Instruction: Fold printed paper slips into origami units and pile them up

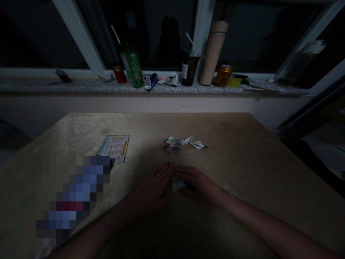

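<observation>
A small piece of printed paper (178, 184), green and white, lies on the table between my two hands and is partly covered by them. My left hand (161, 185) rests at its left side, fingers stretched out flat and the tips over its far edge. From the right, my right hand (198, 182) curls its fingers over the paper, with the thumb along its near side. Just beyond my hands lie several small folded paper pieces (185, 141) of the same printed kind. It is dim, so the paper's folds between my fingers are hard to make out.
Printed paper sheets (115, 146) lie at the left of the table (231, 129), beside a blurred-out object (72, 194). Behind, the windowsill (161, 90) holds a green bottle (133, 68), a drink cup (189, 68), a tall pink flask (212, 54) and an orange can (223, 75).
</observation>
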Demonstrator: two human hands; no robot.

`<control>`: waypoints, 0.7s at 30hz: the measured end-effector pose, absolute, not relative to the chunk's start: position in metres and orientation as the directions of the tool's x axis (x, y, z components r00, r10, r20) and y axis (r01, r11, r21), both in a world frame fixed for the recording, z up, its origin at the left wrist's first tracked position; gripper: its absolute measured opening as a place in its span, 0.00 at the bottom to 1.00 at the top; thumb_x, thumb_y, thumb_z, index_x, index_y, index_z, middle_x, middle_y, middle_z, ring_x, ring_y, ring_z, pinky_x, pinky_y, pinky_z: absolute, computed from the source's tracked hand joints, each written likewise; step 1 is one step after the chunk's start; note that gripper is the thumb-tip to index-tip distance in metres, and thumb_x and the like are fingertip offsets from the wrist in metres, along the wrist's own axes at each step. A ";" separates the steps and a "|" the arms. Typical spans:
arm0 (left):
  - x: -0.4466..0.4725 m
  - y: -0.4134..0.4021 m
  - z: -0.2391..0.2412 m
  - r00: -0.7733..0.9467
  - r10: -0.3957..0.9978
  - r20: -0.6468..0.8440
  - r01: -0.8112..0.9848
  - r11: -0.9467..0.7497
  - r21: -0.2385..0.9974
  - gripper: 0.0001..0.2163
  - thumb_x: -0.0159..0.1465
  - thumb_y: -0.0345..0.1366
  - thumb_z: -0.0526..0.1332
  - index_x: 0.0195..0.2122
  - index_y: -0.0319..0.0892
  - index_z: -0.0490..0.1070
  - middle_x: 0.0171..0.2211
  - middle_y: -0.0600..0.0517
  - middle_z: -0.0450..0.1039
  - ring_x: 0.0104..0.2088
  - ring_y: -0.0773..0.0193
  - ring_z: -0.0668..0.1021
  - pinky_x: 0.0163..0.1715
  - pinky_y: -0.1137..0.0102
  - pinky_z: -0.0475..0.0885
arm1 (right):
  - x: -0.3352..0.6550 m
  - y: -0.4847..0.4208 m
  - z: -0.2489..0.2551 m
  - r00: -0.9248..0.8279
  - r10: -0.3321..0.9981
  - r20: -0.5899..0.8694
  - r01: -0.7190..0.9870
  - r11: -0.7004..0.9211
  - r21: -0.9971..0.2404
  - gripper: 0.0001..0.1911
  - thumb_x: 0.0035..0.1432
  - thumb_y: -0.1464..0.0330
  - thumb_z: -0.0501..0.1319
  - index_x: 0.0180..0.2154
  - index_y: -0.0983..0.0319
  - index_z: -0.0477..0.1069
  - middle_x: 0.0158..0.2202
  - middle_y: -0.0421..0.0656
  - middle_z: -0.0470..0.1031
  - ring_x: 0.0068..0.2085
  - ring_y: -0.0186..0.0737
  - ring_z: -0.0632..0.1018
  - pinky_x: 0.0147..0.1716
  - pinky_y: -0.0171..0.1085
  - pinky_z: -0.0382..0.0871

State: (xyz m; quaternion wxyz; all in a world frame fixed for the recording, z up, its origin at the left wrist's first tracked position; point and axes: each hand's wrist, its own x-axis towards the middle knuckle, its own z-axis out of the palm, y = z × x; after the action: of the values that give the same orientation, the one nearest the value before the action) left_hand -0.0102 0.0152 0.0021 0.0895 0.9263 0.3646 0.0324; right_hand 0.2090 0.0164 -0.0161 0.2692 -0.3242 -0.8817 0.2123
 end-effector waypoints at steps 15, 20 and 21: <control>-0.001 0.015 -0.014 0.665 0.745 0.047 0.733 -0.663 0.150 0.22 0.68 0.38 0.43 0.62 0.38 0.48 0.62 0.47 0.50 0.62 0.62 0.53 0.60 0.62 0.48 | 0.209 0.016 -0.018 -0.626 0.706 0.331 0.470 0.680 -0.563 0.23 0.52 0.71 0.61 0.52 0.59 0.63 0.56 0.49 0.64 0.56 0.44 0.65 0.53 0.44 0.62; 0.000 0.014 -0.011 0.654 0.756 0.038 0.744 -0.651 0.148 0.22 0.68 0.39 0.43 0.62 0.38 0.49 0.62 0.47 0.50 0.62 0.61 0.53 0.60 0.62 0.47 | 0.209 0.017 -0.019 -0.634 0.703 0.322 0.452 0.675 -0.584 0.24 0.52 0.72 0.60 0.52 0.59 0.63 0.56 0.48 0.63 0.56 0.43 0.65 0.53 0.43 0.62; 0.000 0.014 -0.011 0.655 0.754 0.042 0.742 -0.653 0.151 0.22 0.68 0.39 0.43 0.62 0.38 0.48 0.62 0.47 0.50 0.62 0.62 0.53 0.61 0.62 0.47 | 0.210 0.017 -0.019 -0.635 0.703 0.321 0.454 0.675 -0.581 0.24 0.52 0.72 0.60 0.52 0.59 0.63 0.56 0.48 0.63 0.56 0.42 0.65 0.53 0.43 0.62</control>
State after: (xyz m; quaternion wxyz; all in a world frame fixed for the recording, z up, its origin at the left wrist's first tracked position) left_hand 0.0002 0.0141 -0.0109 0.0603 0.9077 0.4122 0.0505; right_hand 0.2096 0.0173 -0.0187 0.2703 -0.3308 -0.8745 0.2299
